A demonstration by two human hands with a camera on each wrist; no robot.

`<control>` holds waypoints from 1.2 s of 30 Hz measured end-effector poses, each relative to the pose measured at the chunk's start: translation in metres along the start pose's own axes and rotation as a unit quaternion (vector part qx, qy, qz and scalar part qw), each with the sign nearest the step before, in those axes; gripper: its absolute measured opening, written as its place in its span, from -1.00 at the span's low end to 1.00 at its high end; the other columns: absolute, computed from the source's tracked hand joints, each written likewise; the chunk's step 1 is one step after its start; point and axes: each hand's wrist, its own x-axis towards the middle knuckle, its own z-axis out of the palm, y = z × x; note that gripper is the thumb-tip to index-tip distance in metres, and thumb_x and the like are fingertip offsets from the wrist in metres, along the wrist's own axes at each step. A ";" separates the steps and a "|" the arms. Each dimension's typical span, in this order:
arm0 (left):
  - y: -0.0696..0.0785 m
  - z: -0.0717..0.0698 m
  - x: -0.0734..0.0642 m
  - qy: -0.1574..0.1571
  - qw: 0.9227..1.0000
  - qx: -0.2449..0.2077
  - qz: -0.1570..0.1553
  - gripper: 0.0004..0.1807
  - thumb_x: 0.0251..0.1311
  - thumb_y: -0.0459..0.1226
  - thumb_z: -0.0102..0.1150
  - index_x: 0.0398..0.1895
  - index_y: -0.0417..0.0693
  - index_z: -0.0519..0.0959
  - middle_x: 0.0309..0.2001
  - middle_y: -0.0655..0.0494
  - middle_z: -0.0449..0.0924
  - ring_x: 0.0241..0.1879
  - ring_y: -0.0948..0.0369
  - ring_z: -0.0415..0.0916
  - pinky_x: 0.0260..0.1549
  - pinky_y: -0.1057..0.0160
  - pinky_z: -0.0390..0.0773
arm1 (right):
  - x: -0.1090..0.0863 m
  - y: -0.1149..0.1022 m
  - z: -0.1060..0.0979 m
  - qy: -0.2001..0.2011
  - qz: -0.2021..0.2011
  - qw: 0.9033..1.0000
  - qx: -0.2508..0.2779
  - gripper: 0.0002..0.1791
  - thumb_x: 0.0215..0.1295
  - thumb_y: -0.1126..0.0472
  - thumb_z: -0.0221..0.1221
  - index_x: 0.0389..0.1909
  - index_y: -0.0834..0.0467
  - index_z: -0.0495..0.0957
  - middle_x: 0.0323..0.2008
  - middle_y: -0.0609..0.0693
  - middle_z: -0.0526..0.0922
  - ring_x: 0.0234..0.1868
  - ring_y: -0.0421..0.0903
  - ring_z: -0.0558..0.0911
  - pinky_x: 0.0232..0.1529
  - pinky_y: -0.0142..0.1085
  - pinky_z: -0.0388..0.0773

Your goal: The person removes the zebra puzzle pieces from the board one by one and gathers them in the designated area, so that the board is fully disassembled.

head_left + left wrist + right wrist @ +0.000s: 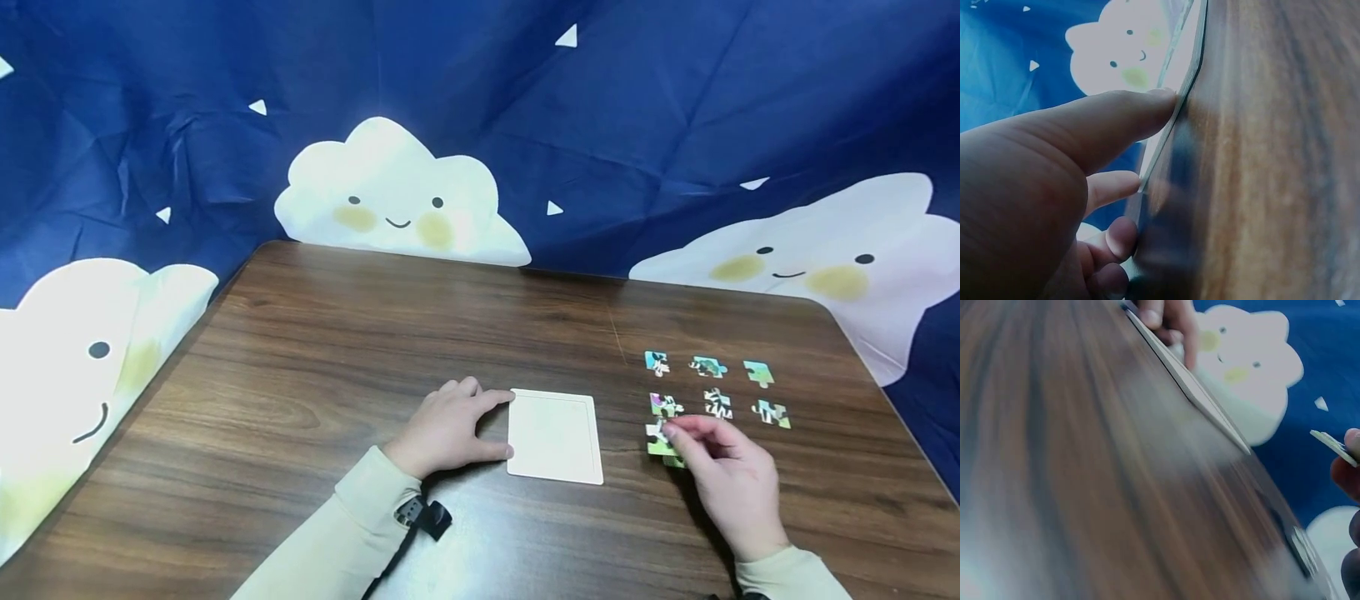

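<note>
A jigsaw puzzle piece (658, 442), white and green, is pinched between the thumb and fingertips of my right hand (731, 479). In the right wrist view this piece (1335, 447) is seen edge-on, raised off the table. My left hand (450, 425) rests at the left edge of a square, pale puzzle board (555, 437) with a shallow rim. Its thumb and index finger are spread and touch that edge, as the left wrist view of the hand (1035, 187) also shows. Part of another green piece (675, 462) peeks out under the held one.
Several loose puzzle pieces lie in rows right of the board, among them a blue one (708, 367), a green one (759, 372) and a black-and-white one (717, 403). The brown wooden table (315, 333) ends at a blue curtain (480, 67) with clouds.
</note>
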 end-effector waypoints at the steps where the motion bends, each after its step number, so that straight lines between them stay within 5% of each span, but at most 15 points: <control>1: 0.000 0.000 0.000 -0.001 1.000 0.000 0.000 -0.19 0.04 0.24 0.35 0.40 0.26 0.45 -0.26 0.21 0.36 -0.33 0.21 0.25 -0.34 0.23 0.31 | 0.001 0.003 -0.005 0.013 0.012 1.000 -0.015 -0.89 0.12 0.53 0.35 -0.31 0.37 0.68 -0.45 -0.29 0.70 -0.49 -0.38 0.58 -0.40 -0.58 0.44; 12: -0.002 0.001 0.001 0.003 1.000 0.001 0.001 -0.22 0.07 0.22 0.34 0.39 0.25 0.46 -0.32 0.23 0.31 -0.35 0.21 0.23 -0.35 0.23 0.30 | 0.016 0.030 -0.063 0.110 0.138 0.977 -0.116 -0.98 0.21 0.25 0.38 -0.34 0.09 0.75 -0.55 -0.55 0.59 -0.52 -0.51 0.52 -0.42 -0.64 0.33; 16: -0.001 0.000 0.001 0.010 1.000 0.000 0.012 -0.24 0.08 0.19 0.34 0.38 0.22 0.47 -0.31 0.21 0.34 -0.37 0.21 0.24 -0.37 0.23 0.31 | 0.021 0.041 -0.083 0.089 0.166 0.969 -0.161 -0.96 0.24 0.18 0.36 -0.38 -0.05 0.72 -0.58 -0.61 0.53 -0.51 -0.52 0.48 -0.42 -0.62 0.29; 21: 0.000 -0.001 0.002 0.010 1.000 0.000 0.015 -0.24 0.09 0.18 0.34 0.38 0.20 0.47 -0.31 0.21 0.35 -0.37 0.21 0.23 -0.37 0.24 0.30 | 0.024 0.054 -0.109 0.031 0.151 0.963 -0.221 -0.93 0.30 0.11 0.31 -0.39 -0.08 0.68 -0.56 -0.74 0.44 -0.47 -0.63 0.42 -0.41 -0.59 0.25; 28: 0.001 -0.001 0.003 0.009 1.000 -0.005 0.018 -0.25 0.10 0.18 0.33 0.38 0.21 0.47 -0.30 0.21 0.35 -0.36 0.21 0.23 -0.36 0.22 0.31 | 0.026 0.064 -0.125 -0.023 0.118 0.958 -0.262 -0.79 0.32 0.12 0.28 -0.29 0.22 0.69 -0.51 -0.80 0.36 -0.42 -0.72 0.33 -0.41 -0.56 0.22; 36: -0.002 -0.002 0.004 0.004 1.000 0.001 0.021 -0.27 0.10 0.17 0.34 0.37 0.22 0.47 -0.31 0.21 0.35 -0.36 0.21 0.24 -0.37 0.23 0.32 | 0.029 0.061 -0.124 -0.047 0.121 0.943 -0.305 -0.68 0.35 0.10 0.25 -0.17 0.33 0.68 -0.52 -0.68 0.34 -0.46 -0.71 0.26 -0.42 -0.45 0.23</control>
